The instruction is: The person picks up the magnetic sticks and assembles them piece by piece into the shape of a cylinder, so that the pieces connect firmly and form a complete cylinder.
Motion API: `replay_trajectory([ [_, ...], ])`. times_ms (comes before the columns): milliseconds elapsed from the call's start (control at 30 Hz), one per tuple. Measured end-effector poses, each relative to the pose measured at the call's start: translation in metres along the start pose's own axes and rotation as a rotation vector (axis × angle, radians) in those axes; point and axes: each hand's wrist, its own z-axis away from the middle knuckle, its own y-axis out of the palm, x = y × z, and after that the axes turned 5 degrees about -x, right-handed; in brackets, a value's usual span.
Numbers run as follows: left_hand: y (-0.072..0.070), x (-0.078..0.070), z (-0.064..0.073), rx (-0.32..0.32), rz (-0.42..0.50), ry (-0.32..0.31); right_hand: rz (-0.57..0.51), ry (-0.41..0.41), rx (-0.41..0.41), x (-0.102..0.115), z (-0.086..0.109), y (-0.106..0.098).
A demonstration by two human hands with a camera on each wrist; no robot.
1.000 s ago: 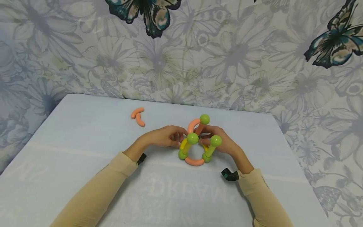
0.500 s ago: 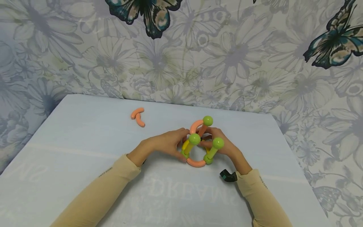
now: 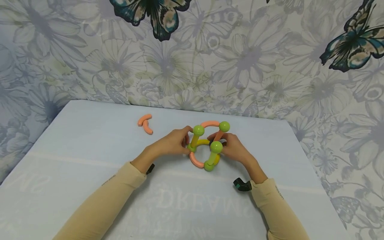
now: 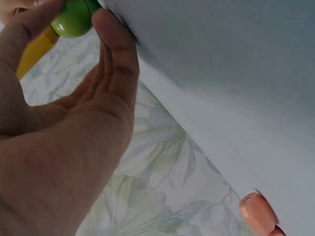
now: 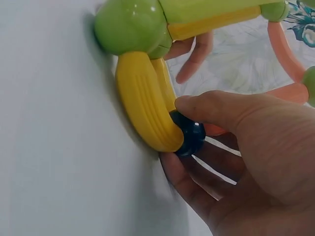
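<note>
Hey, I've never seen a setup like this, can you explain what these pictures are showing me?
There's no robot here, just a person working bare-handed. The wide picture comes from a camera worn on the head, looking forward and down; the two close-ups come from the wrist cameras. At the pale table, the left hand and the right hand hold a toy frame of balls and rods: the left at a green ball, the right pinching a dark blue ball. Two loose orange curved pieces lie farther back, to the left.
</note>
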Motion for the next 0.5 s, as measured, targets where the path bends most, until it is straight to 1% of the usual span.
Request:
replay_trajectory([
  [133,-0.0012,0.0037,-0.0007,-0.08,-0.018,-0.068,0.025,-0.003,-0.009,-0.0014,0.0004,-0.0004],
  [300,-0.0013,0.0065,-0.001,-0.174,-0.04,-0.139,0.008,0.003,-0.018,-0.0015,0.0012,0.0007],
  [400,-0.0012,0.0072,-0.0008,-0.208,-0.048,-0.16,0.008,-0.011,-0.026,-0.0016,0.0014,0.0016],
  [500,-0.0011,0.0071,-0.0007,-0.226,-0.051,-0.17,0.022,-0.025,-0.034,-0.002,0.0012,0.0024],
])
